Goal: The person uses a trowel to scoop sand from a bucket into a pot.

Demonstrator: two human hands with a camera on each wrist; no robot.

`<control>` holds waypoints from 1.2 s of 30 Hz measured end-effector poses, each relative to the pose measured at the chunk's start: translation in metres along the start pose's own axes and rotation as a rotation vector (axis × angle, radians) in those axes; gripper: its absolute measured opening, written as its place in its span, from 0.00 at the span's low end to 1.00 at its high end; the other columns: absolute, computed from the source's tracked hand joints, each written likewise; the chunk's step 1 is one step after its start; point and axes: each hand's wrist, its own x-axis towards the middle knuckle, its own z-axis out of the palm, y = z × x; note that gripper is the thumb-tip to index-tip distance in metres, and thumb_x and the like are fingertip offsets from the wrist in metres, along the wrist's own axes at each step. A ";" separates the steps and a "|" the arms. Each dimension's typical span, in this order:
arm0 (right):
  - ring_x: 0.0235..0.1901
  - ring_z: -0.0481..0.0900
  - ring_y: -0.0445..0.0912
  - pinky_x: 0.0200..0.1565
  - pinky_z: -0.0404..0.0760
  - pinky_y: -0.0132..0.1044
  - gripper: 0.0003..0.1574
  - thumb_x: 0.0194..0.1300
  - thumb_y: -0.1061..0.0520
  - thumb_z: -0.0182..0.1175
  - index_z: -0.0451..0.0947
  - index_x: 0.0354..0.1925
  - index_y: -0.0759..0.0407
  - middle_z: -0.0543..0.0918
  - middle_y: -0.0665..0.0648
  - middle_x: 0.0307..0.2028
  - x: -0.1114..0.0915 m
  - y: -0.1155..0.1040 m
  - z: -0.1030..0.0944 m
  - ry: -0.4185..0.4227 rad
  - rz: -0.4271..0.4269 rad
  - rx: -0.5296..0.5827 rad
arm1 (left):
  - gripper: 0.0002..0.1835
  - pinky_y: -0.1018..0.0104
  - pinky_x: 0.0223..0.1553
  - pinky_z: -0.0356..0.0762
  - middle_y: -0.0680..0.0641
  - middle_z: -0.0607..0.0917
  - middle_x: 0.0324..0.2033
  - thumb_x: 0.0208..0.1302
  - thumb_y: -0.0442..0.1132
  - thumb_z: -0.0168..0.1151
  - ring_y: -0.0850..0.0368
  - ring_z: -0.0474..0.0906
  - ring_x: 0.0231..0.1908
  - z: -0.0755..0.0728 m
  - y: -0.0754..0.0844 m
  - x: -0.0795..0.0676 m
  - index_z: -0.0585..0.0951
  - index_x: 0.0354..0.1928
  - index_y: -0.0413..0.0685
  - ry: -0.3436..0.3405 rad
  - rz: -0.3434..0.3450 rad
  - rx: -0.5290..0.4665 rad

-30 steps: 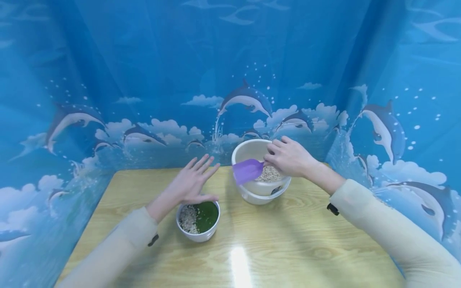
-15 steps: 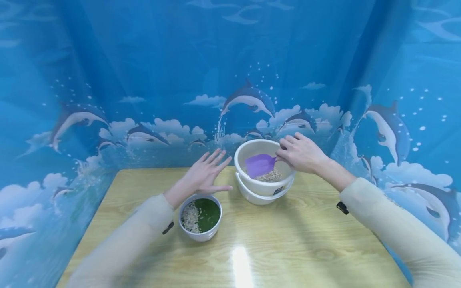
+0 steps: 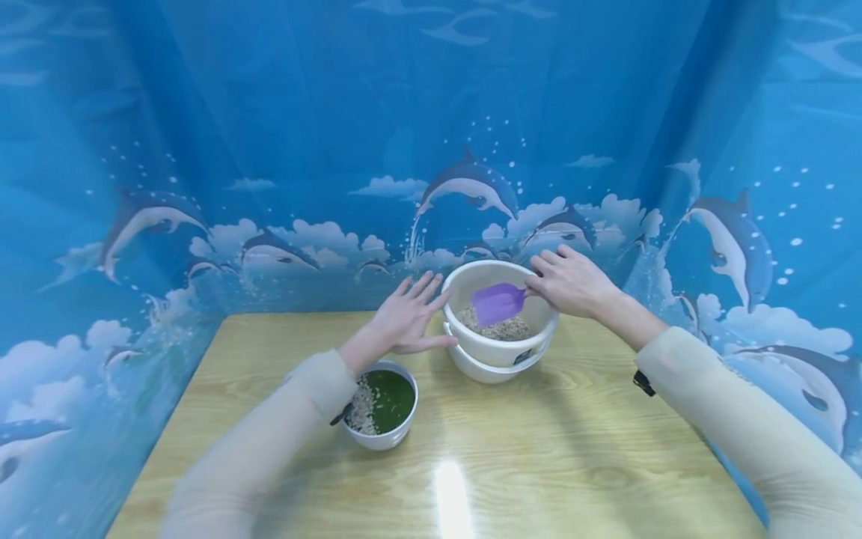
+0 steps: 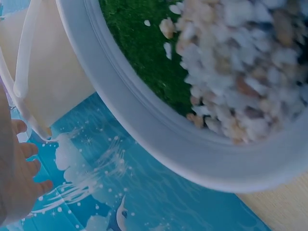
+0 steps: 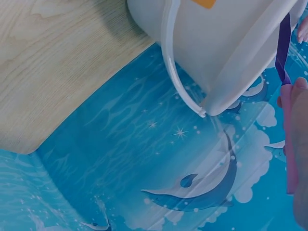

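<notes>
Scoop [image 3: 498, 303], likely light, stiff and best held by its handle [image 5: 287, 118], is gripped in right hand [image 3: 572, 283] at mouth of bucket [image 3: 488, 348] near far edge of worktop [image 3: 525, 457], left hand [image 3: 407, 320] alongside, fingers spread.

L arm [image 3: 269, 438] is slanting fwd & inward, L hand [image 3: 411, 322] showing its back, fingers [image 3: 419, 287] splaying nearly straight, thumb [image 3: 434, 343] sticking out twd R. R arm [image 3: 744, 423] is angling in too, R hand [image 3: 572, 284] sitting slightly farther fwd, knuckles up, fingers curling in a grip, both wrists [image 3: 636, 323] showing.
</notes>
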 end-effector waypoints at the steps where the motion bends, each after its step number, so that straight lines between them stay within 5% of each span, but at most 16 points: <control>1: 0.31 0.63 0.48 0.37 0.64 0.40 0.18 0.70 0.40 0.66 0.87 0.40 0.52 0.75 0.54 0.32 0.000 0.001 0.001 -0.008 -0.001 -0.004 | 0.55 0.38 0.85 0.49 0.38 0.51 0.85 0.69 0.81 0.41 0.40 0.44 0.86 0.001 0.001 0.002 0.50 0.86 0.53 -0.001 -0.004 0.003; 17: 0.34 0.65 0.49 0.39 0.67 0.41 0.17 0.71 0.41 0.65 0.84 0.42 0.53 0.77 0.56 0.36 0.000 0.014 0.024 -0.099 -0.042 -0.056 | 0.56 0.40 0.85 0.52 0.42 0.46 0.86 0.69 0.84 0.33 0.42 0.44 0.86 0.003 0.015 0.018 0.47 0.86 0.56 -0.052 -0.058 0.080; 32: 0.43 0.74 0.51 0.44 0.74 0.43 0.19 0.70 0.41 0.67 0.86 0.50 0.51 0.83 0.57 0.46 0.012 0.012 0.037 -0.178 -0.081 -0.154 | 0.59 0.40 0.85 0.53 0.43 0.49 0.86 0.65 0.87 0.33 0.43 0.46 0.86 0.004 0.020 0.018 0.47 0.86 0.56 -0.034 -0.088 0.113; 36: 0.44 0.74 0.52 0.47 0.74 0.44 0.14 0.70 0.47 0.69 0.86 0.51 0.50 0.84 0.57 0.47 0.014 0.011 0.040 -0.196 -0.093 -0.183 | 0.58 0.40 0.85 0.53 0.43 0.50 0.86 0.65 0.87 0.33 0.43 0.46 0.86 0.004 0.021 0.019 0.48 0.86 0.56 -0.031 -0.088 0.126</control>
